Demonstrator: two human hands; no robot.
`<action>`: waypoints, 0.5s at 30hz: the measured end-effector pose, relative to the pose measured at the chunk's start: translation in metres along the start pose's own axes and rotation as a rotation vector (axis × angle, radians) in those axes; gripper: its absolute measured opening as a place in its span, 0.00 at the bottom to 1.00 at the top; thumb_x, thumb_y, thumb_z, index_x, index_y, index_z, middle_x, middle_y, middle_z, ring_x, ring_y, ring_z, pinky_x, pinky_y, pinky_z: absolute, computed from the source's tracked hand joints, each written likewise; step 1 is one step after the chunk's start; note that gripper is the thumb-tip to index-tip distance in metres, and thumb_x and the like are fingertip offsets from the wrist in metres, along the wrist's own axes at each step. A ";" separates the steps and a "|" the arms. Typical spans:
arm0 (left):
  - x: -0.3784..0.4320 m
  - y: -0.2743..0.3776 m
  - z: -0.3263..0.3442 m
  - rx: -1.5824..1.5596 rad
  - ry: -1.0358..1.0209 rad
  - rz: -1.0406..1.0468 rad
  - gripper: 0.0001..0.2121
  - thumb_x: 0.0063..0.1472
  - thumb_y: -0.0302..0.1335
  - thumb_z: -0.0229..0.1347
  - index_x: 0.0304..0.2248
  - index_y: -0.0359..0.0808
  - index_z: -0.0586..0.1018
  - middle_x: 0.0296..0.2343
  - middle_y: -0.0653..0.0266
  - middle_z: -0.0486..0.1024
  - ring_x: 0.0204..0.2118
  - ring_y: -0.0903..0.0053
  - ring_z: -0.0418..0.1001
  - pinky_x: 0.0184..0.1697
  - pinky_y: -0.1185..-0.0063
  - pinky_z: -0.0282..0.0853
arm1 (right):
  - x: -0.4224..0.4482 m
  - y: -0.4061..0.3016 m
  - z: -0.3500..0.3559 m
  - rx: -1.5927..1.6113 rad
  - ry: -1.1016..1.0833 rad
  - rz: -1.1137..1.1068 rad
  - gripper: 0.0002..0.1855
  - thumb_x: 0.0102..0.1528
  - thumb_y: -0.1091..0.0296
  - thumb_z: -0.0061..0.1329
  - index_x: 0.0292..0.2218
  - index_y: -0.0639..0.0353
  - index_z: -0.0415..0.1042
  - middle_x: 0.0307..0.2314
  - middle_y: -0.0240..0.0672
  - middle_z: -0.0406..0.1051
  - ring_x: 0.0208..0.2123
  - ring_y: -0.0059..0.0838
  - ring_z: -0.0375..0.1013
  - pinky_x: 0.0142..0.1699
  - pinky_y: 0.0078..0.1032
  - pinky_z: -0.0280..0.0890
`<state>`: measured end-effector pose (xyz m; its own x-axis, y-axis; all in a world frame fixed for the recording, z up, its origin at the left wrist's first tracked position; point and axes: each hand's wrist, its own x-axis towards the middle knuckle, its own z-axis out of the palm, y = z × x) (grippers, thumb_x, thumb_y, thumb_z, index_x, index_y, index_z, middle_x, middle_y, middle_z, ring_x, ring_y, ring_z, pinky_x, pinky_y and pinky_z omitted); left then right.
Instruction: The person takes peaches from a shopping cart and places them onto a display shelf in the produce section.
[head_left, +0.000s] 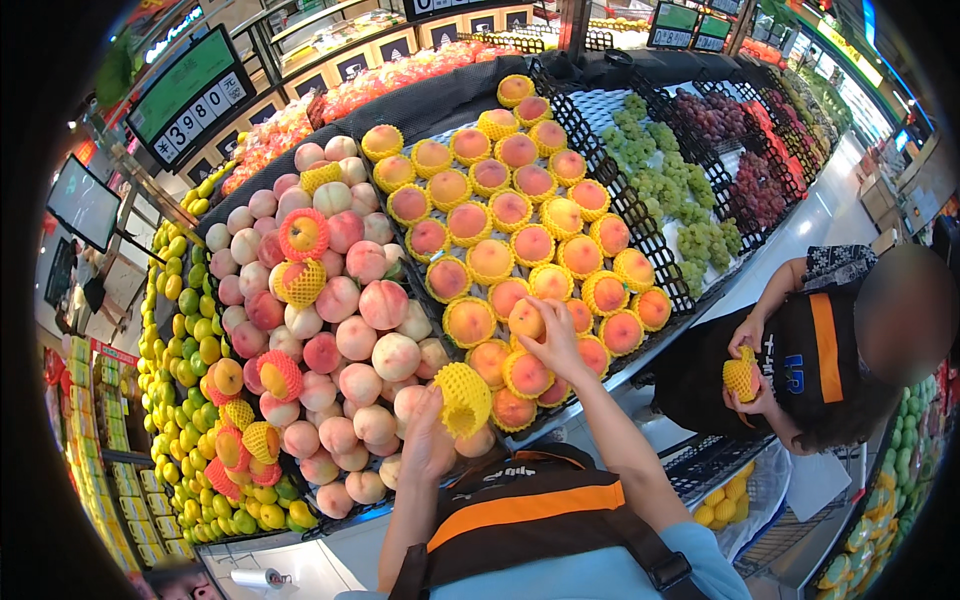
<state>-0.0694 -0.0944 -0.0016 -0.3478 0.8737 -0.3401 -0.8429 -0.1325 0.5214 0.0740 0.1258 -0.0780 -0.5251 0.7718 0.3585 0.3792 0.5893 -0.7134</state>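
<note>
Between the fingertips of my right hand (555, 341) is a bare orange-yellow peach (526, 319), above the rows of peaches in foam nets. My left hand (426, 435) grips a yellow foam fruit net (463, 400); its open end faces me and no fruit shows inside. Below the right hand, a netted peach (528, 373) sits in the near part of the display. Loose pale pink peaches (396, 357) are heaped left of the netted rows, close to my left hand. Several fruits in yellow or red nets, such as a red-netted one (304, 234), lie on that heap.
Green-yellow citrus fruits (199, 330) fill the far left. Black mesh dividers (637, 225) separate the netted peaches from green grapes (667, 176). At right, a co-worker (802, 352) holds a yellow-netted fruit (741, 375) beside a cart with a lined basket (765, 487). Price signs (193, 97) stand behind.
</note>
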 end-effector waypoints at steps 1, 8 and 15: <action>0.001 0.000 0.001 0.001 0.015 -0.004 0.15 0.66 0.29 0.50 0.50 0.34 0.68 0.45 0.65 0.72 0.49 0.76 0.70 0.55 0.76 0.64 | -0.003 -0.006 -0.003 -0.005 0.045 -0.030 0.32 0.47 0.66 0.60 0.53 0.55 0.65 0.45 0.43 0.62 0.48 0.46 0.63 0.52 0.36 0.62; 0.019 -0.010 0.017 0.032 -0.018 -0.039 0.17 0.66 0.30 0.50 0.52 0.36 0.64 0.47 0.65 0.70 0.50 0.74 0.69 0.54 0.73 0.65 | -0.035 -0.070 -0.025 0.873 -0.323 0.461 0.18 0.61 0.68 0.47 0.51 0.64 0.66 0.41 0.36 0.71 0.40 0.24 0.70 0.44 0.21 0.67; 0.017 -0.013 0.027 0.098 0.012 -0.035 0.11 0.68 0.29 0.46 0.47 0.33 0.68 0.42 0.64 0.73 0.46 0.78 0.73 0.49 0.78 0.69 | -0.048 -0.092 -0.020 0.659 -0.192 0.261 0.12 0.62 0.70 0.45 0.45 0.67 0.69 0.36 0.35 0.73 0.37 0.21 0.72 0.43 0.20 0.67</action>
<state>-0.0539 -0.0650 0.0069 -0.3240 0.8715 -0.3681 -0.8104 -0.0549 0.5833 0.0798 0.0394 -0.0173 -0.6275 0.7764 0.0591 0.0046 0.0796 -0.9968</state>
